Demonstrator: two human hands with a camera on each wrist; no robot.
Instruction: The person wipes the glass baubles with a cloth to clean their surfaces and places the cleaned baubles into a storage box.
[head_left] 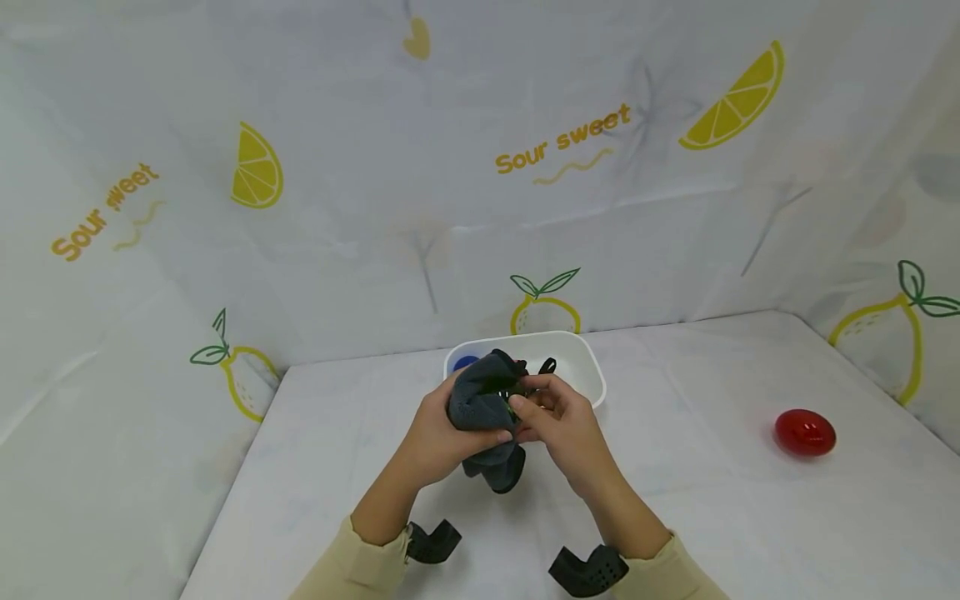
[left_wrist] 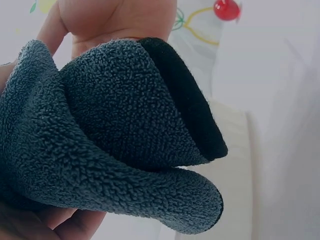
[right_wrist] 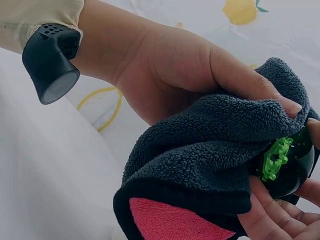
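Nearest the viewer, two forearms in beige sleeves reach forward over the white table, each wrist carrying a black camera mount. The hands meet just in front of the white tub, above the table.

The left hand is curled round a dark grey fleece cloth, thumb across its front and fingers behind, so the cloth bunches up in its grip. The right hand comes in from the other side, palm up, fingers bent under and against a small dark round object that sits half wrapped in the cloth. The two hands are together, both clamped on this one bundle.

The cloth is thick and nubbly, charcoal grey with a black bound edge; in the right wrist view its inner face shows pinkish red at the lowest fold. A loose end hangs below the hands toward the table. The dark object is glossy, with a bright green leafy bit on it.

Behind the hands, the tub holds something blue at its left end and a black piece nearer the middle. Well to the right of the tub, a red round object lies on the table. Beyond the tub, lemon-printed sheeting forms the walls.
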